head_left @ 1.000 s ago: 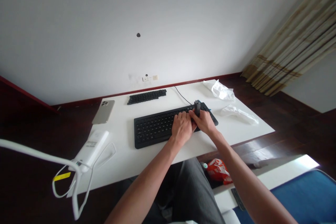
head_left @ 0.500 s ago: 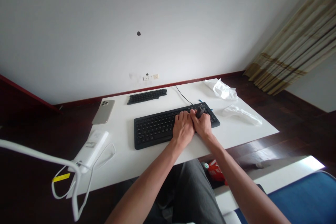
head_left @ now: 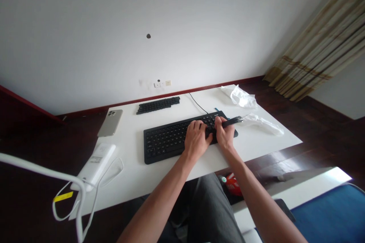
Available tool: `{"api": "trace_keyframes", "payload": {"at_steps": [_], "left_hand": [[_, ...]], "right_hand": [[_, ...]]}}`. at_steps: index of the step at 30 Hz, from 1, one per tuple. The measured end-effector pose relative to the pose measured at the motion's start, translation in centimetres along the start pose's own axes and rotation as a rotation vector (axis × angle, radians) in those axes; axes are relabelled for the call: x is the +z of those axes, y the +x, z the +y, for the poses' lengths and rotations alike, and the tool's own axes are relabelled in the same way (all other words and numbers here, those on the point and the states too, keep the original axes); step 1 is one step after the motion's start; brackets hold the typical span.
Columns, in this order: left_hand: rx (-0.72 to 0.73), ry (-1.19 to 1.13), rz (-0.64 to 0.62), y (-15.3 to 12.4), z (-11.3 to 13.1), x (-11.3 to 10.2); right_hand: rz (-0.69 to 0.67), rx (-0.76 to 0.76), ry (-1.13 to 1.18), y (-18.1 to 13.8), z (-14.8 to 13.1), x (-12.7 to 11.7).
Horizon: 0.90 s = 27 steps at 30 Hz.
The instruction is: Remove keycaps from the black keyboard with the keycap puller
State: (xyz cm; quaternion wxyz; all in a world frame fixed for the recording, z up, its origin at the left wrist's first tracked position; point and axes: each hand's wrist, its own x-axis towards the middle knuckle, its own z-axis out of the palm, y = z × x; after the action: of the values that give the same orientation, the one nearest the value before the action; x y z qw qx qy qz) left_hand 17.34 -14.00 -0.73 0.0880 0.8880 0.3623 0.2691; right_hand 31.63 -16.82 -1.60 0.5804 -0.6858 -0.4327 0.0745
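A black keyboard [head_left: 171, 139] lies across the middle of a white table [head_left: 137, 174]. My left hand [head_left: 196, 138] rests on the keyboard's right half, fingers curled down onto the keys. Beside it, my right hand [head_left: 225, 134] is closed around a slim dark tool [head_left: 233, 121] that now lies almost level and points right, past the keyboard's right end. The two hands nearly touch. A row of loose black keycaps [head_left: 158, 104] sits at the table's far edge.
A phone [head_left: 110, 122] lies face down at the far left. A white device [head_left: 95, 161] with white cables [head_left: 61, 197] sits at the near left. Crumpled clear plastic [head_left: 242, 98] and a plastic sleeve [head_left: 264, 123] lie at the right. A red packet [head_left: 235, 182] shows under the table.
The dark tool in my right hand swung from upright to nearly level, pointing right. My right hand shifted slightly right on the keyboard; my left hand stayed.
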Motion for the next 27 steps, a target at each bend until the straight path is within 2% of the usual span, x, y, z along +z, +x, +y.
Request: {"api": "trace_keyframes", "payload": {"at_steps": [6, 10, 15, 20, 27], "left_hand": [[-0.035, -0.055, 0.006, 0.0, -0.1, -0.1], [-0.056, -0.103, 0.065, 0.0, 0.0, -0.3], [0.017, -0.107, 0.058, 0.0, -0.1, -0.5], [0.036, -0.095, 0.066, 0.0, -0.2, -0.5], [0.064, -0.105, 0.066, 0.1, -0.4, -0.3]], "right_hand": [[-0.026, 0.004, 0.161, -0.2, 0.7, -0.8], [0.007, -0.010, 0.130, -0.2, 1.2, -0.6], [0.037, -0.009, 0.147, -0.2, 1.4, -0.6], [-0.022, -0.008, 0.199, -0.4, 0.9, -0.6], [-0.045, 0.088, 0.323, -0.5, 0.4, -0.6]]}}
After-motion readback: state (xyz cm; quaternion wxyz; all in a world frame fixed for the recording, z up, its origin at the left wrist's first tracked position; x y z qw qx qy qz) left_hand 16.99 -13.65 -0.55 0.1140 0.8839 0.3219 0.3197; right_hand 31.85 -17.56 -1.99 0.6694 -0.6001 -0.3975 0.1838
